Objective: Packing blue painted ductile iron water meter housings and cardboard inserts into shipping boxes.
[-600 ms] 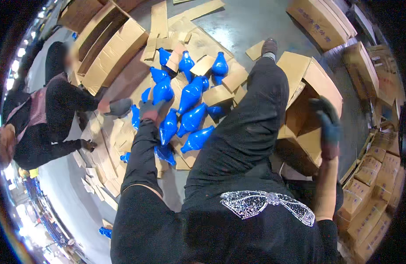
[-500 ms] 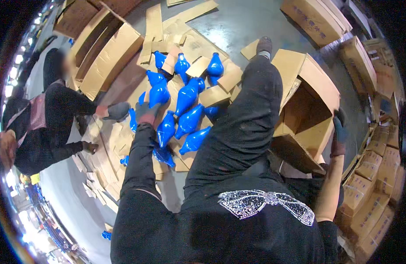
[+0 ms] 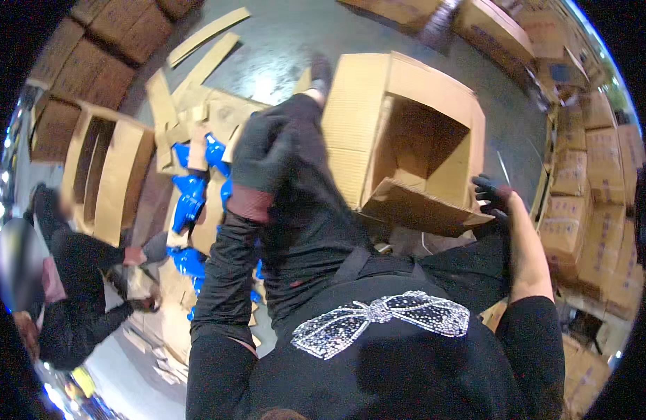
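My left hand [image 3: 263, 162], in a dark glove with a reddish cuff, is over my black-trousered leg; its fingers blur into the dark cloth, so what they do cannot be told. My right hand [image 3: 493, 193], also gloved, has its fingers apart beside the right edge of a large open cardboard box [image 3: 354, 126]. That box lies tilted with its opening toward me, and its inside looks bare. Several glossy blue vase-shaped pieces [image 3: 188, 203] lie on flattened cardboard [image 3: 221, 106] left of my leg, partly hidden by my left arm.
A co-worker [image 3: 85, 266] crouches at the left with a gloved hand near the blue pieces. Another open carton [image 3: 120, 185] stands behind them. Stacked cartons [image 3: 568, 224] line the right side, and more cartons [image 3: 92, 63] are stacked at the far left.
My left hand has left the blue pieces and moved right, over my leg. My right hand's fingers have spread by the box edge. The whole view has turned toward the right.
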{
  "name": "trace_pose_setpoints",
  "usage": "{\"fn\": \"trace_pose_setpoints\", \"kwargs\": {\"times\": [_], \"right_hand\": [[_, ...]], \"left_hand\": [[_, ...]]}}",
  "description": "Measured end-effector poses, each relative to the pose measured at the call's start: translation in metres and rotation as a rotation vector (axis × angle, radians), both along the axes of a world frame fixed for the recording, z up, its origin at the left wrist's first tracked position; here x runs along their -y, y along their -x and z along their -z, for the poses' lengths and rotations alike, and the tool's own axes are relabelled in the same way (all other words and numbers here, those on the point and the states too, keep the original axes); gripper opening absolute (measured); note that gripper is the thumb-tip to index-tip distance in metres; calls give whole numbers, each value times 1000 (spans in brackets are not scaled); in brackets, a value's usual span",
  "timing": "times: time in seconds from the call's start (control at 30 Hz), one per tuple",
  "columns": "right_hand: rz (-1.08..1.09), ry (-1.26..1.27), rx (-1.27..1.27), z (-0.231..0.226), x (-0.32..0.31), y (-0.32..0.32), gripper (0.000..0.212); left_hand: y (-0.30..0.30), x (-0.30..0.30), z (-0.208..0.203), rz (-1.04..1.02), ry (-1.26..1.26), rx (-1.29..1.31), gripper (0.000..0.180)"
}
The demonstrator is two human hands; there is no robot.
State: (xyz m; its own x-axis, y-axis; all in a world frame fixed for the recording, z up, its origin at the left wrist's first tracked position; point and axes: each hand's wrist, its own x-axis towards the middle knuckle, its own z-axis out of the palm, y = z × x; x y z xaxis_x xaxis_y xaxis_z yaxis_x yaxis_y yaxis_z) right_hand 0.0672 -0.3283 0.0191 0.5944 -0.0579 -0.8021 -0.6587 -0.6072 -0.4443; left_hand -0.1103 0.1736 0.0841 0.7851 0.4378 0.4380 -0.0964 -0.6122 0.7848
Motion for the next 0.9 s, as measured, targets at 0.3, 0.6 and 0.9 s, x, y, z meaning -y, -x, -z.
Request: {"fn": "trace_pose_setpoints", "kwargs": {"times": [0.3, 0.6, 0.9], "right_hand": [[-445, -6, 49, 121, 5, 27, 31], [-974, 217, 511, 142, 44, 11, 22], [-681, 845, 1142, 0, 107, -53, 38]], "left_hand": [[-93, 95, 111, 457, -78, -1242, 100], [-108, 119, 214, 430, -263, -1012, 54], [-99, 32, 151, -11, -198, -1097, 41]]}}
